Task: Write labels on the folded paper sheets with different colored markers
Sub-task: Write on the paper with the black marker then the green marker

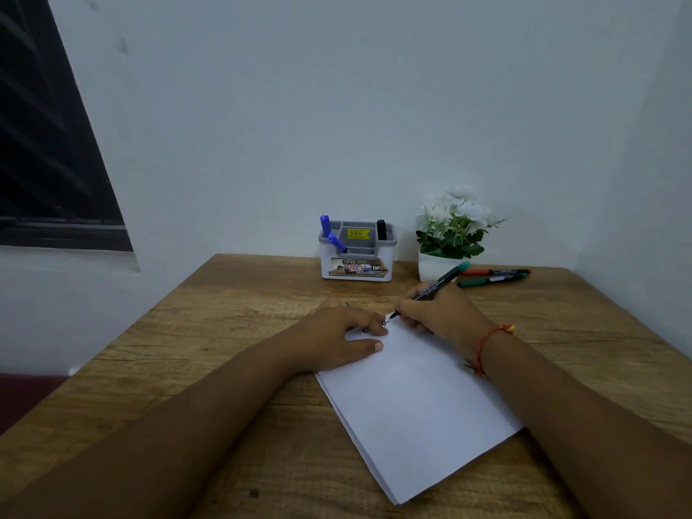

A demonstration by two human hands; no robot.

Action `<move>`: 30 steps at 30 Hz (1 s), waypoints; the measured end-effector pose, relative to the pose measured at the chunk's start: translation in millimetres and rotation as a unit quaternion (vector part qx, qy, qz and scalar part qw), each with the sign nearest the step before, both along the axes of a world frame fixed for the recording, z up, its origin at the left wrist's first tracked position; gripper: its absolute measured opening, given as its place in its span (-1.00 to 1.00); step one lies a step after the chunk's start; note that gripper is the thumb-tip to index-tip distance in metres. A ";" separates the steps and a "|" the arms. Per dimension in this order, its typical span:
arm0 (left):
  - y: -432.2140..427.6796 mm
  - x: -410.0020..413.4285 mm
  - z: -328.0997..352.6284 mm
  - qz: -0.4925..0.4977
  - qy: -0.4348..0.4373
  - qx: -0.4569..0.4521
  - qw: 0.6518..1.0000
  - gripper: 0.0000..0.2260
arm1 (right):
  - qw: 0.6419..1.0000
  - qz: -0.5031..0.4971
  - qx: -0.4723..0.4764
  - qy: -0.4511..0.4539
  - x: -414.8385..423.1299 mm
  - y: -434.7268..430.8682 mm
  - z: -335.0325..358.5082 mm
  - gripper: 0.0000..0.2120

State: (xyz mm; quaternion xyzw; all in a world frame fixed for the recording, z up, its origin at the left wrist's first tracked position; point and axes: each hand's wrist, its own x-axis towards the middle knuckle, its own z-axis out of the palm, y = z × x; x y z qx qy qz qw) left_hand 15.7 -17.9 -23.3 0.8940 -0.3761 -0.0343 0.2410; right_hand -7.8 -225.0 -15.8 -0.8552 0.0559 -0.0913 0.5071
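A folded white paper sheet (415,402) lies on the wooden table (209,331) in front of me. My left hand (337,337) presses flat on its upper left corner, fingers spread. My right hand (438,312) grips a black marker with a green end cap (442,280); its tip touches the paper's top edge, just right of my left fingers. Small dark marks show there, partly hidden by the fingers. A red marker (494,272) and a green marker (490,280) lie side by side on the table at the back right.
A white and grey pen holder (355,264) stands at the table's back centre, holding two blue markers (331,234) and a black one (381,230). A white pot of white flowers (453,234) stands to its right. The wall is close behind.
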 end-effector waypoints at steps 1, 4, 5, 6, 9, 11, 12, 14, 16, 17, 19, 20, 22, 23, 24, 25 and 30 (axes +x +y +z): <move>-0.1 0.2 0.0 0.000 -0.001 -0.001 1.000 -0.70 | 1.000 -0.003 -0.018 -0.003 0.4 -0.3 -0.5 -0.88; 0.2 2.0 -1.4 0.000 0.000 0.000 1.000 -0.71 | 0.999 -0.006 -0.049 -0.014 0.2 -0.4 -2.8 -0.89; 0.3 2.5 -2.1 -0.001 -0.001 0.000 1.000 -0.71 | 0.999 -0.006 -0.048 -0.019 0.1 -0.3 -3.4 -0.90; 0.4 3.3 -2.8 -0.001 -0.002 0.001 1.000 -0.71 | 0.999 -0.004 -0.050 -0.022 -0.2 0.2 -3.4 -0.92; 0.9 5.1 -4.6 0.000 0.001 0.001 1.000 -0.71 | 0.998 -0.005 -0.057 -0.019 -0.3 0.7 -1.3 -0.95; 0.6 5.6 -5.4 -0.001 0.002 0.000 1.000 -0.71 | 0.998 -0.007 -0.060 -0.015 -0.8 0.7 -0.6 -0.94; 0.4 5.7 -5.0 -0.002 0.001 0.000 1.000 -0.71 | 0.998 -0.009 -0.064 -0.016 -0.4 0.6 -1.1 -0.92; 0.4 6.5 -4.6 -0.004 0.003 -0.002 1.000 -0.71 | 0.997 -0.014 -0.069 -0.019 0.7 1.0 -2.7 -0.89; 0.6 6.8 -4.5 -0.005 0.005 -0.007 1.000 -0.71 | 0.998 -0.015 -0.065 -0.017 1.1 1.0 -3.0 -0.89; 0.6 7.3 -5.1 -0.006 0.004 -0.009 1.000 -0.71 | 0.998 -0.015 -0.060 -0.013 1.5 0.7 -2.7 -0.88; 0.9 7.3 -6.4 -0.005 0.002 -0.011 1.000 -0.71 | 0.999 -0.017 -0.038 -0.004 3.0 -0.9 -2.4 -0.84; 1.3 8.2 -7.6 -0.005 0.000 -0.012 1.000 -0.72 | 1.000 -0.021 -0.021 -0.003 3.9 -1.9 -2.6 -0.82; 1.2 9.0 -8.3 -0.008 -0.001 -0.013 1.000 -0.71 | 1.000 -0.025 0.002 -0.004 4.9 -3.1 -3.8 -0.82; 1.2 9.2 -8.5 -0.008 -0.001 -0.013 1.000 -0.71 | 1.000 -0.026 0.005 -0.004 4.9 -3.3 -4.8 -0.83; 1.1 9.3 -8.4 -0.008 0.001 -0.013 1.000 -0.71 | 1.000 -0.024 0.006 -0.002 4.7 -3.3 -5.7 -0.84; 0.9 9.0 -8.0 -0.007 0.003 -0.014 1.000 -0.72 | 1.000 -0.019 0.010 0.000 4.0 -3.1 -5.8 -0.85; 1.4 8.3 -6.9 -0.007 0.006 -0.018 1.000 -0.72 | 1.000 -0.007 -0.014 0.009 2.9 -3.3 -2.8 -0.87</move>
